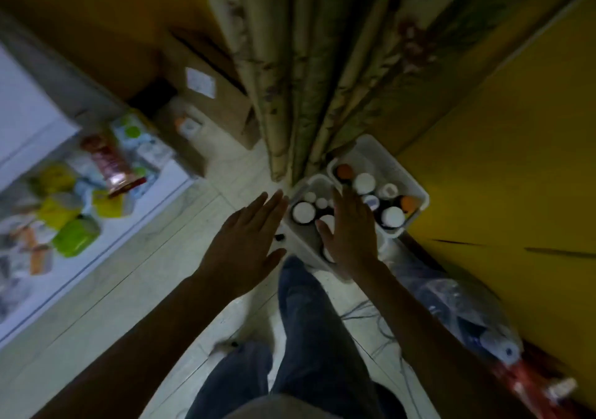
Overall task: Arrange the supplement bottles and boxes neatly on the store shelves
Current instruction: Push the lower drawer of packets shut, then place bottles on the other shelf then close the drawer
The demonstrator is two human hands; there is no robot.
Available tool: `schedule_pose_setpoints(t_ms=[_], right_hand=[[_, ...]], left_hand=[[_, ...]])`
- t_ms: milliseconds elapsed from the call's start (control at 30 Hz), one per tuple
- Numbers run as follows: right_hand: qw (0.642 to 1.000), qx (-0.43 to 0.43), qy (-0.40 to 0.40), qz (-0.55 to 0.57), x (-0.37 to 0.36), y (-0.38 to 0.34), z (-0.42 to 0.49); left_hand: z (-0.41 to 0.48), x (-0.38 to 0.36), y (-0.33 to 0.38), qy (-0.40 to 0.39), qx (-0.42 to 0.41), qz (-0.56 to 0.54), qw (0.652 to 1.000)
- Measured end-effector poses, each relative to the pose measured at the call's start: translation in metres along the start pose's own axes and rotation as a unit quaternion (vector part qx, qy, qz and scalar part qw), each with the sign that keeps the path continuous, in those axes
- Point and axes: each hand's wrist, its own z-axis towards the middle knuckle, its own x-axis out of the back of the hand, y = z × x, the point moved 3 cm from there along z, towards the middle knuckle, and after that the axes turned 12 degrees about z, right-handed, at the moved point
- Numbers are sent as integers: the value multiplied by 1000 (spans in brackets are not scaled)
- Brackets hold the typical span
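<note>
Yellow walls [516, 160] and a patterned curtain [306, 80] are seen around a pale tiled floor [129, 289], in dim light. At the left a white shelf [135, 222] is placed low, and on it green and yellow packs [75, 236] and 1 red tube [109, 164], lying on its side, are seen. They are too blurred to be counted. A cardboard box [206, 96] is standing behind the shelf, against the wall.

On the floor below the curtain 2 white bins are set, touching each other: the near bin [301, 247] and the far bin [380, 157]. The supplement bottles [303, 211] are kept upright inside them. In the far bin 6 caps are counted, 4 white and 2 orange. In the near bin at least 5 white caps are visible, and more may be hidden.

Both of the 2 hands are held out. The left hand [245, 241] is flat, with fingers straight and together, over the floor just beside the near bin, and nothing is held by it. The right hand [350, 231] is spread wide above the near bin, also without anything in it. Whether a cap is touched cannot be told.

It is judged that the task is only partly done: some goods are already on the shelf, but not in neat rows, and about 11 bottles must yet be carried from the bins.
</note>
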Motion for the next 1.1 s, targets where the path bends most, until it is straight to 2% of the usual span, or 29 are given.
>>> schedule_pose_setpoints(t_ms=[133, 233, 300, 367, 467, 633, 833, 967, 1100], right_hand=[[989, 127, -43, -56, -33, -100, -39], [959, 261, -44, -97, -57, -178, -74], [936, 337, -40, -97, -74, -235, -105], [906, 413, -43, -85, -91, -297, -140], [847, 524, -46, -77, -119, -393, -200], [749, 661, -40, -26, -142, -546, -305], [641, 767, 6, 33, -135, -701, -399], [603, 792, 24, 91, -116, -804, -430], [582, 801, 31, 137, -119, -900, -447]], left_hand=[[-79, -7, -36, 15, 114, 38, 993], [-159, -22, -67, 55, 202, 58, 976], [-223, -28, -86, 111, 253, 82, 958], [-292, -34, -107, 165, 306, 113, 931], [-405, -35, -140, 204, 393, 139, 886], [-584, -2, -173, 275, 521, 171, 790], [-731, 69, -210, 336, 584, 233, 701], [-806, 129, -239, 370, 603, 278, 650], [-863, 173, -282, 391, 604, 327, 613]])
